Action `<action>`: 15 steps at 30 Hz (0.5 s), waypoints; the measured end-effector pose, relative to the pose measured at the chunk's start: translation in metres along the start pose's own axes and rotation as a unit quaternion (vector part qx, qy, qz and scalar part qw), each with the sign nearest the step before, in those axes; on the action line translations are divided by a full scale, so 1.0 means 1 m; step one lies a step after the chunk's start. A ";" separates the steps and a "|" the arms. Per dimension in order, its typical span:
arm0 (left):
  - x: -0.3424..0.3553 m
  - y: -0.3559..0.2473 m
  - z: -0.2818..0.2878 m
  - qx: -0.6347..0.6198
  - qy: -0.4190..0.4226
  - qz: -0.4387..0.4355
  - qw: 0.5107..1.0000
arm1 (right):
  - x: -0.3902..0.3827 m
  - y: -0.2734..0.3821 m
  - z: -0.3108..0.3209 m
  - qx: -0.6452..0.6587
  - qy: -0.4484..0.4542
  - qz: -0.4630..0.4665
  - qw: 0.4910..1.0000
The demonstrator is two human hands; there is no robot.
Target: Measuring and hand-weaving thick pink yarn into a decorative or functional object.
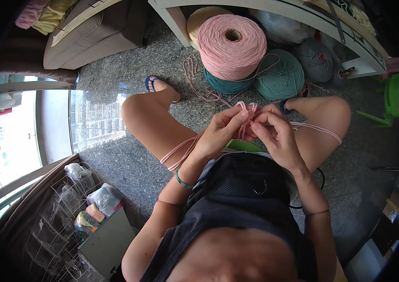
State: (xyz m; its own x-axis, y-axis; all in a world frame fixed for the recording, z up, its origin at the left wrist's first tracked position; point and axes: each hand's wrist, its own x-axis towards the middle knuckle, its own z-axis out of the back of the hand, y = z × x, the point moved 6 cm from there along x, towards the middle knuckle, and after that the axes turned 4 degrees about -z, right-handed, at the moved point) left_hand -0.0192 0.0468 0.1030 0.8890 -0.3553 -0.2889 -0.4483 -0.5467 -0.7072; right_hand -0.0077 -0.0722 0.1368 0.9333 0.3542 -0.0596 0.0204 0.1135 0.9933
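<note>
Pink yarn (254, 109) is pinched between my two hands, which meet above my lap. My left hand (227, 124) grips looped strands between thumb and fingers. Close beside it, my right hand (277, 130) has its thumb and fingertips closed on the same yarn. Doubled pink strands (180, 154) wrap around my left thigh, and more strands (321, 129) pass around my right thigh, pulled fairly straight. The exact knot or loop at the fingertips is partly hidden. Beyond my hands, a large pink yarn cone (231, 44) rests on a teal yarn ball (225, 83).
Another teal yarn ball (280, 75) and a grey yarn ball (316, 61) lie under a white table frame (173, 23). Loose pink yarn (192, 70) trails on the speckled floor. A green stool (394, 98) stands right; a wire rack (51, 216) with bags stands left.
</note>
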 end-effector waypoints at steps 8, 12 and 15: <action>0.003 0.019 0.011 0.070 0.003 0.019 0.997 | 0.002 0.009 0.005 -0.140 0.019 -0.014 0.990; 0.005 0.021 0.014 0.094 -0.013 0.038 0.995 | 0.001 0.001 0.010 -0.114 0.014 -0.107 0.988; 0.008 0.015 0.011 -0.063 -0.055 0.016 0.996 | 0.001 -0.005 0.012 -0.122 0.021 -0.169 0.978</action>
State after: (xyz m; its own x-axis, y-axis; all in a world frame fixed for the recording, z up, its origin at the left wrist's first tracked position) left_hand -0.0179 0.0441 0.0834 0.8759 -0.2930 -0.3833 -0.4785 -0.6294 -0.6123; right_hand -0.0028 -0.0841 0.1334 0.8720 0.2960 -0.3898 0.2345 0.4465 0.8635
